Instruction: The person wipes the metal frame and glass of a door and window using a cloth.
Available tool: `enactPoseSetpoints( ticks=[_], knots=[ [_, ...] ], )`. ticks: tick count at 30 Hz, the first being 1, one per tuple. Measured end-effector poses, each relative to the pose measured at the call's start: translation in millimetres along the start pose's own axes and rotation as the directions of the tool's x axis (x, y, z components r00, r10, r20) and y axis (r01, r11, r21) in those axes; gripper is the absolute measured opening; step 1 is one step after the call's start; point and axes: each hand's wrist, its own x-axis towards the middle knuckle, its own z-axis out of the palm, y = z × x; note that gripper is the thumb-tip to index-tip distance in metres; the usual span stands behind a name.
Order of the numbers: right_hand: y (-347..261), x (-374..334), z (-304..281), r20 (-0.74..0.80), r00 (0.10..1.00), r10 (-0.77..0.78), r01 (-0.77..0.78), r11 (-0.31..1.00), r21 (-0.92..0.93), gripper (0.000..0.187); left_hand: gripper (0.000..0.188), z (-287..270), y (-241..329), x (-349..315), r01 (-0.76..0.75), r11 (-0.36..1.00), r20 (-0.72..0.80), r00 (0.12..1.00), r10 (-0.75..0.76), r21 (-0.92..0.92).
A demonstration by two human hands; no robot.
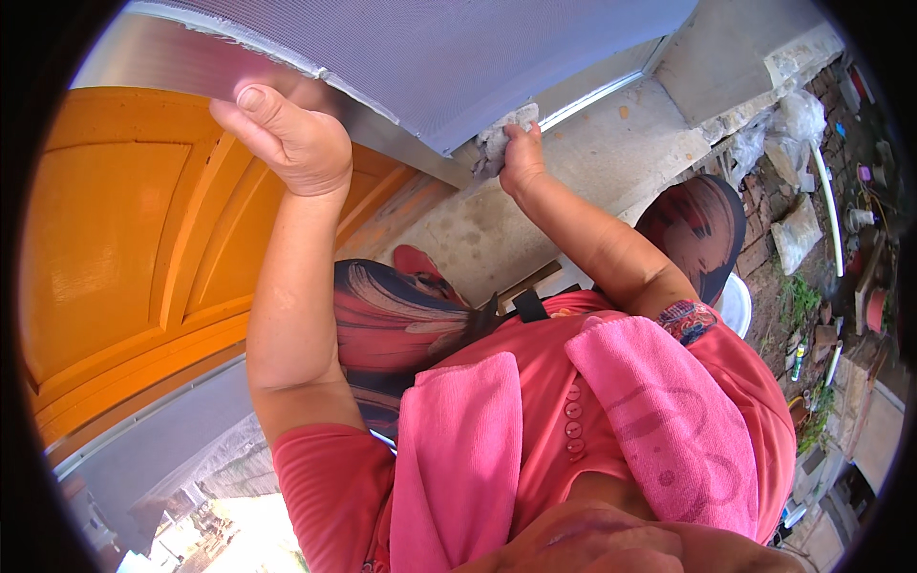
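A blue-grey mesh screen panel (449,57) with a ragged pale edge fills the top of the view. My left hand (291,138) is raised to the shiny metal strip (177,53) along the panel's left side, its thumb and a finger apart. The rest of its fingers are partly hidden and blend with the strip's reflection. At the panel's lower corner, my right hand (523,158) is closed on a crumpled grey cloth (495,143). The cloth lies against the corner beside a pale concrete ledge.
An orange panelled door (105,229) stands at the left. Below the panel is a stained concrete ledge (611,143). To the right, rubble ground carries plastic sheeting (798,119), a white pipe (827,210) and scattered debris. A pink towel (468,449) hangs around my neck.
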Motion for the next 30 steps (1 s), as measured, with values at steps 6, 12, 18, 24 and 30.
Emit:
enactPoseSetpoints(
  ticks=[6,12,18,24,30],
  knots=[
    [-41.0,45.4,-15.2,-0.041,0.999,-0.03,0.034,0.993,0.11,0.052,0.053,-2.4,1.3,1.9,-0.029,0.998,-0.014,0.999,0.03,0.053],
    [-103.6,123.9,-51.8,-0.15,0.969,-0.196,0.217,0.965,0.145,0.055,0.051,-8.1,-5.3,0.4,-0.023,0.999,-0.007,1.0,0.024,0.049],
    [-151.4,140.9,-71.0,-0.047,0.986,-0.16,0.166,0.936,0.309,0.049,0.049,-3.2,-0.3,2.2,-0.051,0.998,-0.009,0.999,0.052,0.038],
    [-108.5,102.6,-49.9,-0.082,0.997,-0.003,0.017,0.985,0.173,0.045,0.049,-3.1,-2.0,0.8,-0.018,0.998,-0.022,1.0,0.019,0.055],
    [-37.5,42.2,-20.9,0.009,0.972,0.237,-0.234,0.953,0.19,0.048,0.049,1.7,-4.4,1.9,-0.022,1.0,0.005,1.0,0.022,-0.018]
  ],
)
